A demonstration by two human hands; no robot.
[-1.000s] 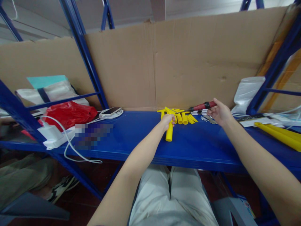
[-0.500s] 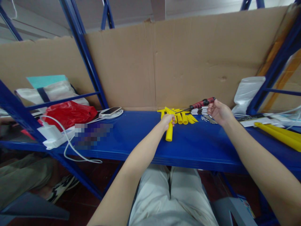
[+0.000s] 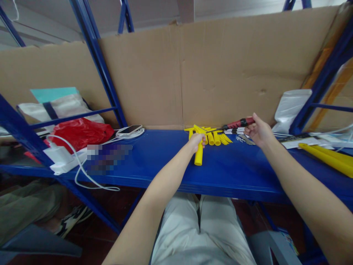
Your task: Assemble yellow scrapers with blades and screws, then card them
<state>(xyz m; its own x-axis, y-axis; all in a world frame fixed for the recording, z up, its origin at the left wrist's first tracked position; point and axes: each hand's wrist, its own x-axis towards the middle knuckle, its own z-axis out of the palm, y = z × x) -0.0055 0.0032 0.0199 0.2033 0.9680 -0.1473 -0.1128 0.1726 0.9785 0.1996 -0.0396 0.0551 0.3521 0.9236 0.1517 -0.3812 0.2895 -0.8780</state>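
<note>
My left hand (image 3: pixel 198 142) is closed around a yellow T-shaped plastic piece (image 3: pixel 198 158), whose tubular handle points down toward the front edge. In my right hand (image 3: pixel 258 130), the fingers grip the end of a red and black screwdriver (image 3: pixel 239 123). Its shaft slants down to the left and ends close to my left hand; whether the tip sits in a screw is too small to tell. Behind my left hand lie several more yellow tube-handled pieces (image 3: pixel 217 139) and thin yellow pieces (image 3: pixel 225 138) on the blue table (image 3: pixel 165 158).
White-and-black packs (image 3: pixel 234 131) and small metal parts (image 3: pixel 242 139) lie below my right hand. Larger yellow pieces (image 3: pixel 328 158) rest at the right. A phone (image 3: pixel 131 129), white cables, a power strip (image 3: pixel 64 165) and a red bag (image 3: pixel 82 131) occupy the left. Cardboard (image 3: pixel 143 81) walls the back.
The screwdriver handle has turned a little and its end sits slightly further right. My right fingers have shifted on it. My left hand and the yellow piece stay put.
</note>
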